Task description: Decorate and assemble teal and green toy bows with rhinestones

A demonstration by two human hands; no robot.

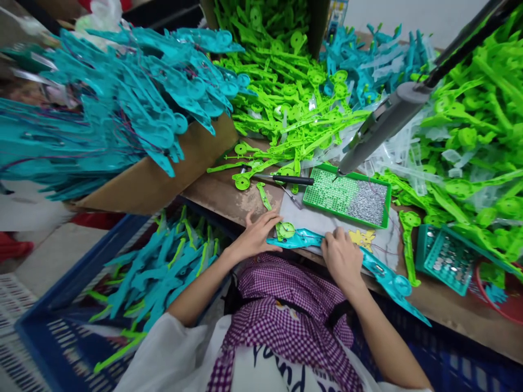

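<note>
A long blue plastic part [384, 274] lies along the table's front edge, with a green round piece [285, 231] at its left end. My left hand [258, 235] holds that left end, thumb and fingers around the green piece. Closed over the middle of the blue part is my right hand [342, 255], its fingertips bent down and partly hidden. Beyond the hands, a green tray [347, 216] holds many small silver screws. A grey electric screwdriver [378, 128] hangs tip down over the tray.
Blue parts [143, 98] are heaped on a cardboard box [163, 174] at left. Green parts [286, 98] pile up behind. A black-handled screwdriver [292, 179] lies left of the tray. Small teal trays [449, 261] stand at right. A blue crate [77, 277] with parts sits lower left.
</note>
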